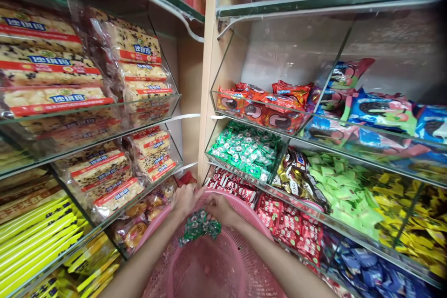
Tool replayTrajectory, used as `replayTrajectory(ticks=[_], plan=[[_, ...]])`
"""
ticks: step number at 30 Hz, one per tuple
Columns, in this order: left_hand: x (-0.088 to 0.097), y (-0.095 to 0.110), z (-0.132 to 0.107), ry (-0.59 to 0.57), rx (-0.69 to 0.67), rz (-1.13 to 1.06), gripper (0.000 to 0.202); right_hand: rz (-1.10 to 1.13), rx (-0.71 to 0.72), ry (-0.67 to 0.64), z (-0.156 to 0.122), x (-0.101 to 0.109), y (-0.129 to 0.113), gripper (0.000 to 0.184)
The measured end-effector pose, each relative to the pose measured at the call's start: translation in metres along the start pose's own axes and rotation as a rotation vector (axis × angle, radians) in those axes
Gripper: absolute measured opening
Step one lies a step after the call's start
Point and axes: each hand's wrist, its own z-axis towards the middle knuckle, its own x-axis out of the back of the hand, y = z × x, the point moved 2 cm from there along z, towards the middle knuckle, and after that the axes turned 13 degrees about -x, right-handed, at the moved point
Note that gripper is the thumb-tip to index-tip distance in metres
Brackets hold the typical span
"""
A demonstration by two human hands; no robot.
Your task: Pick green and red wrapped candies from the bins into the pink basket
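Note:
A pink plastic basket [256, 216] with small holes in its wall is below me, with a rounder pink shape inside it. My left hand [184, 199] is at the far rim, its fingers bent and closed on the basket's edge. My right hand [220, 208] is just inside the rim, fingers pinched together over a bunch of small green-wrapped candies [199, 226]. The bunch hangs over the basket's inside, below both hands. More candies in like green wrappers [246, 150] fill a clear shelf bin ahead.
Clear-fronted shelves meet at a wooden post [208, 70]. Left shelves carry packaged puffed-rice-like bars [52, 60] and yellow packets [42, 242]. On the right are orange packets [265, 102], blue packets [382, 111], light green candies [349, 191], red packets [291, 228] and dark blue packets [377, 270].

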Motion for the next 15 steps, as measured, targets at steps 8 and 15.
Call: replayTrajectory(ticks=[8,15], plan=[[0.002,0.000,0.000,-0.036,-0.006,0.001,0.062,0.357,-0.177,0.005,0.008,-0.015,0.024,0.016],[-0.005,-0.009,0.003,-0.037,-0.005,0.011,0.063,0.217,-0.122,0.061,0.018,-0.018,0.031,0.013]])
